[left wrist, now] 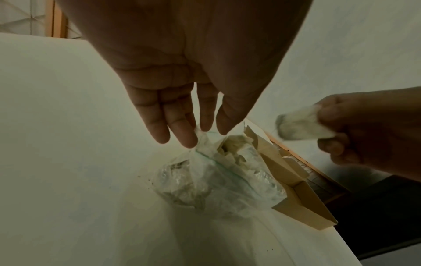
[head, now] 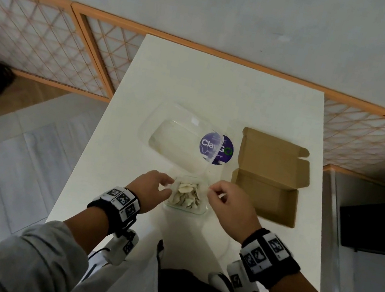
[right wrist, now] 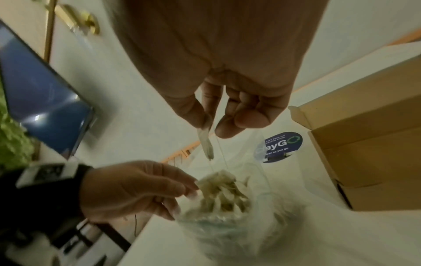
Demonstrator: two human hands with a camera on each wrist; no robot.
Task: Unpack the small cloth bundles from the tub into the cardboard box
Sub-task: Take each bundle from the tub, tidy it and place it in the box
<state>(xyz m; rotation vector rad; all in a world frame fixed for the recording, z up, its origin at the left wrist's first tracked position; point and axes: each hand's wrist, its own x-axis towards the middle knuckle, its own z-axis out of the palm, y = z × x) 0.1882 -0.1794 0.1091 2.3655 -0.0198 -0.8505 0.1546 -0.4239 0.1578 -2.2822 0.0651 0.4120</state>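
Observation:
A small clear tub (head: 185,210) (left wrist: 205,189) (right wrist: 227,234) stands on the white table, filled with several pale cloth bundles (head: 187,193) (right wrist: 223,192). My left hand (head: 168,188) (left wrist: 209,129) (right wrist: 189,189) pinches the tub's left rim. Just above the tub's right side, my right hand (head: 213,192) (right wrist: 209,126) pinches one thin white bundle (left wrist: 296,126) (right wrist: 206,142) between thumb and forefinger. An open, empty cardboard box (head: 263,204) (left wrist: 303,203) (right wrist: 376,162) lies right of the tub, its lid folded back.
A larger clear plastic container (head: 182,136) with a round purple sticker (head: 216,148) (right wrist: 282,145) lies behind the tub. The table's right edge runs close past the box, with a dark cabinet (head: 378,225) beyond it. Bare tabletop (head: 222,86) stretches farther back.

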